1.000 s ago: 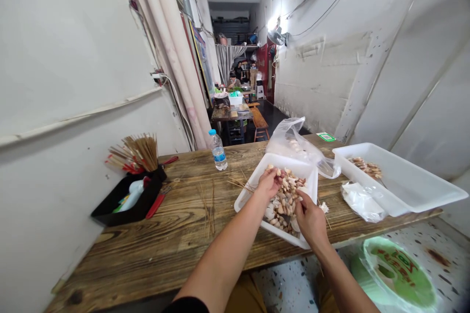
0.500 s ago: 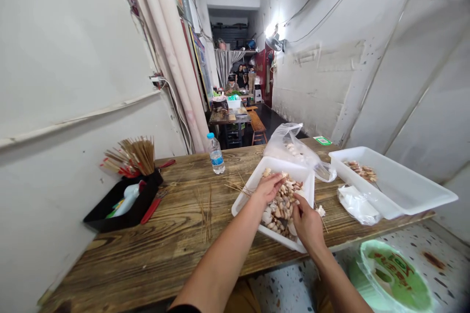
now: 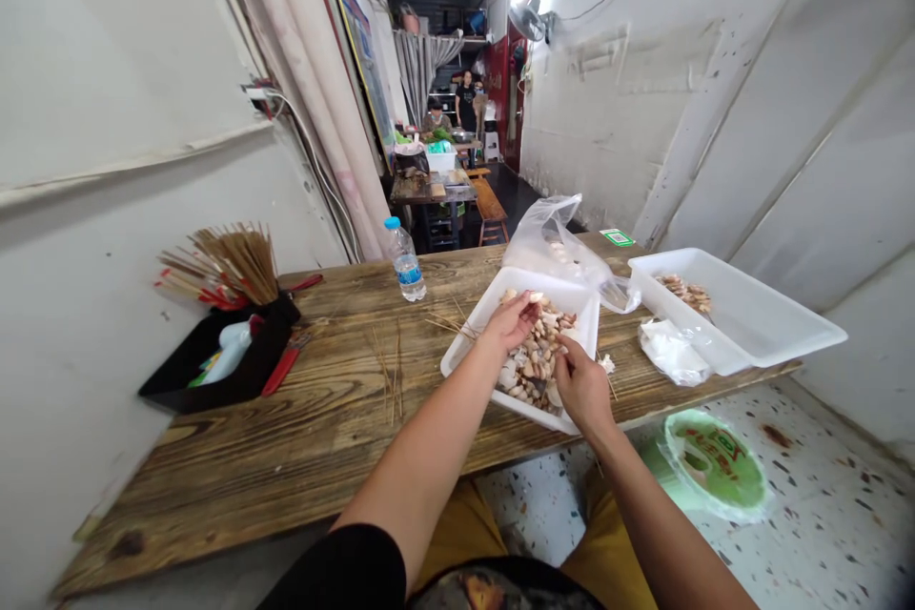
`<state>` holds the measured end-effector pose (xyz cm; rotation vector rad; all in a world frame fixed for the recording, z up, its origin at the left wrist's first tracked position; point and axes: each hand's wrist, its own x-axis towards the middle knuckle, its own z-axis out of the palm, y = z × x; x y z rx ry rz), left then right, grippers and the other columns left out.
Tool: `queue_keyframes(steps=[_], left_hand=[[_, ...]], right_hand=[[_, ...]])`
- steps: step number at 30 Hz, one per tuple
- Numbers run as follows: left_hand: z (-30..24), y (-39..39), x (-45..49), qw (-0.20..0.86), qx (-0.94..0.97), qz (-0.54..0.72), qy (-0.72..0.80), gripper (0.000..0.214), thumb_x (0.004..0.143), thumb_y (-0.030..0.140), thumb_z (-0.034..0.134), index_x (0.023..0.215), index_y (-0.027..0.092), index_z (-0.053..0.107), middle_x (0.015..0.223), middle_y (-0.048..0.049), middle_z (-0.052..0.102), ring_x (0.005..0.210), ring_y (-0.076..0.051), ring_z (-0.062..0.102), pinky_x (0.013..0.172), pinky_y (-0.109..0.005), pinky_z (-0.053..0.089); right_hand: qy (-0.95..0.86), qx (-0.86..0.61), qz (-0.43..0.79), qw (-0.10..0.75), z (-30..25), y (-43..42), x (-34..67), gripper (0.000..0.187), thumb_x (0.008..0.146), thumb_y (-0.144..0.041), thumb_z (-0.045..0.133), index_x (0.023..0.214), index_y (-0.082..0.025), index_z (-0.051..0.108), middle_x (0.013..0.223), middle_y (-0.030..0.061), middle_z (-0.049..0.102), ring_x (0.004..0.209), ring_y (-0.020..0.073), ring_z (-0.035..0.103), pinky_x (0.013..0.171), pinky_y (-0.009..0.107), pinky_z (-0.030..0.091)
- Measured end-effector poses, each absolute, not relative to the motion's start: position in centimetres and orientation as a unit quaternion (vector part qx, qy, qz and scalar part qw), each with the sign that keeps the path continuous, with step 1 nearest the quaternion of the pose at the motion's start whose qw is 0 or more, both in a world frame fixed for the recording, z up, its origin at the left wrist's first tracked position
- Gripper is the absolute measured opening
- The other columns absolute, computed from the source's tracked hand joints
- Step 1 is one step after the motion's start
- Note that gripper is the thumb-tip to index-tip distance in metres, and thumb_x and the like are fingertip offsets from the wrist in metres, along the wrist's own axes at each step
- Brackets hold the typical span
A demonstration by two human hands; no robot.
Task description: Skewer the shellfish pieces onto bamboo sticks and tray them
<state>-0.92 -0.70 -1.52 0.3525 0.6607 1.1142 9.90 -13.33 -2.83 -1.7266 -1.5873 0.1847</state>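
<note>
A white tray (image 3: 468, 350) full of pale brown mushroom pieces (image 3: 541, 355) stands before me on the wooden table (image 3: 315, 434). My left hand (image 3: 513, 320) is over the far part of the pile, palm partly turned up, its curled fingers closed on a small pale mushroom piece (image 3: 537, 297). At the pile's right side, my right hand (image 3: 584, 388) has thumb and forefinger pinched together; what sits between them is too small to make out. Just right of that hand lies a thin stick with a white mushroom piece (image 3: 606, 363). Several bamboo skewers (image 3: 459, 325) rest across the tray's left rim.
Loose skewers (image 3: 390, 372) and a water bottle (image 3: 407, 262) are left of the tray. A black box (image 3: 207, 372) holds bundled skewers (image 3: 247, 262). Right are a plastic bag (image 3: 547, 238), a second tray (image 3: 762, 305) with threaded mushrooms, and a lined bin (image 3: 715, 462) below. People sit and stand far back.
My view has tilted downward. The left hand has turned its palm up more, with a mushroom piece showing at its fingertips. My right hand stays pinched near the tray's right side.
</note>
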Motion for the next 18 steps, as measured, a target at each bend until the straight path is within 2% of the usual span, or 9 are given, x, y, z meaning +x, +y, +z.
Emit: queue_keyframes(steps=[6,12,18], left_hand=[[-2.17,-0.03,-0.90,0.795,0.173,0.504,0.292,0.009,0.086,0.009,0.063,0.077,0.009,0.064,0.071,-0.0032,0.065,0.062,-0.007,0.060,0.066,-0.017,0.050],[-2.03,-0.09,-0.99,0.802,0.193,0.488,0.287,0.004,0.085,0.010,0.064,0.082,0.009,0.066,0.078,-0.0056,0.069,0.069,-0.009,0.063,0.070,-0.018,0.050],[-1.93,-0.11,-0.98,0.809,0.177,0.484,0.284,0.014,0.088,0.019,0.063,0.078,0.009,0.064,0.073,-0.0053,0.066,0.062,-0.007,0.058,0.066,-0.018,0.049]], right_hand=[[-0.628,-0.670,0.076,0.389,-3.19,-13.08,10.03,0.046,0.088,-0.032,0.040,0.120,-0.015,0.068,0.080,0.0092,0.076,0.059,0.0187,0.065,0.059,0.026,0.047],[-0.621,-0.671,0.067,0.400,-3.36,-12.95,10.07,0.045,0.087,-0.030,0.041,0.118,-0.016,0.070,0.086,0.0095,0.077,0.063,0.0186,0.068,0.062,0.026,0.049],[-0.617,-0.669,0.067,0.410,-3.27,-12.99,10.13,0.046,0.086,-0.031,0.041,0.117,-0.015,0.071,0.082,0.0099,0.076,0.059,0.0184,0.066,0.061,0.026,0.050]])
